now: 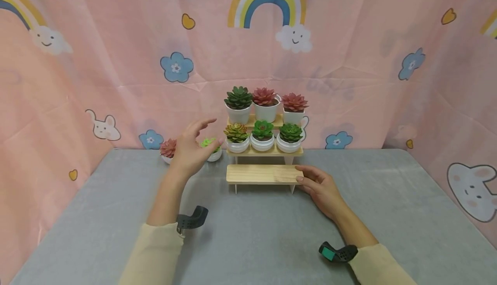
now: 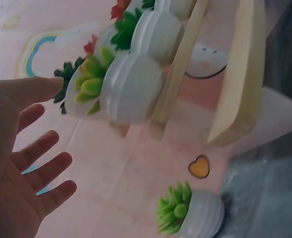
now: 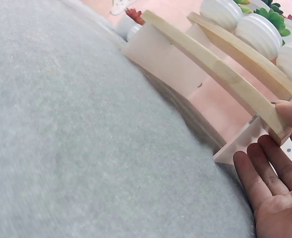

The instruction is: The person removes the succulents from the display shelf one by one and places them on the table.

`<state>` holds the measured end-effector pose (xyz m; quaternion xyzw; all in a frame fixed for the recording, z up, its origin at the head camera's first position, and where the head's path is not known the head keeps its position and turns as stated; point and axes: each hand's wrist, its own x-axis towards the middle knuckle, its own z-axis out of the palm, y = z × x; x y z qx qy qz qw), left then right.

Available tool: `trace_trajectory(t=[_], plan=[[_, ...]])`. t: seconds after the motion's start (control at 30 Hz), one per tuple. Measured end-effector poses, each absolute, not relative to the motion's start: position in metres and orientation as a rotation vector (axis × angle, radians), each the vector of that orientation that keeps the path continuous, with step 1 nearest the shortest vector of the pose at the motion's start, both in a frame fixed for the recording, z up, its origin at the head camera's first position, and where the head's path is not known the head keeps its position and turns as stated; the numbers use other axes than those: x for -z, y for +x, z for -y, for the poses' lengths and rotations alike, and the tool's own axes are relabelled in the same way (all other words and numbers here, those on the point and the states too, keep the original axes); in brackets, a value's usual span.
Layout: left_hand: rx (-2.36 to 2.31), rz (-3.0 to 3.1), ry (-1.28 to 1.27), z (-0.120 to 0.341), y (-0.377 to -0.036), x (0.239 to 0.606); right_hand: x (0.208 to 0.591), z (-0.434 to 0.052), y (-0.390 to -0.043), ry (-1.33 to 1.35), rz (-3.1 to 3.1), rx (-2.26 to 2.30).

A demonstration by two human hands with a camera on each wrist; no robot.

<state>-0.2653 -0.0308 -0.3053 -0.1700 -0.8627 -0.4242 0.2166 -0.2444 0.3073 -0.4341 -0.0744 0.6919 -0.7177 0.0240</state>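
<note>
While the left hand (image 1: 193, 147) hangs above the table with its fingers spread and holding nothing, the right hand (image 1: 319, 187) rests at the right end of the bottom step (image 1: 262, 173), thumb on the top edge and straight fingers against the end, pinching nothing.

That bottom step is a flat plank of pale, smooth wood with squared edges, bare along its whole length. It is the lowest tier of a small wooden stand (image 1: 288, 160) near the back of the table. The middle tier carries three round, ribbed white pots (image 1: 262, 142) with a yellow-green, a green and a dark green plastic rosette. The top tier holds three taller, smooth white pots (image 1: 266, 111), one green plant and two red.

Just behind the left hand, beside the stand, two more little pots sit on the table: a bright green plant (image 1: 212, 148) in a ribbed white bowl, and a red plant (image 1: 168, 149) further left.

The grey table cover (image 1: 252, 233) looks soft and felt-like. Wide room lies in front of the stand and to both sides. A pink backdrop (image 1: 116, 61), creased and printed with rainbows, flowers and bunnies, closes the table on three sides.
</note>
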Motion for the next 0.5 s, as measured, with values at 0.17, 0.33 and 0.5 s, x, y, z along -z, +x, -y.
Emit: trace_trajectory(t=[0.17, 0.33, 0.5], plan=[[1.228, 2.435, -0.536, 0.014, -0.265, 0.311, 0.435, -0.307, -0.245, -0.231, -2.143, 2.221], [1.313, 2.443, -0.584, 0.003, -0.266, 0.317, 0.435, -0.306, -0.245, -0.236, -2.129, 2.232], [1.385, 2.42, -0.593, -0.006, -0.27, 0.323, 0.434, -0.308, -0.244, -0.239, -2.132, 2.232]])
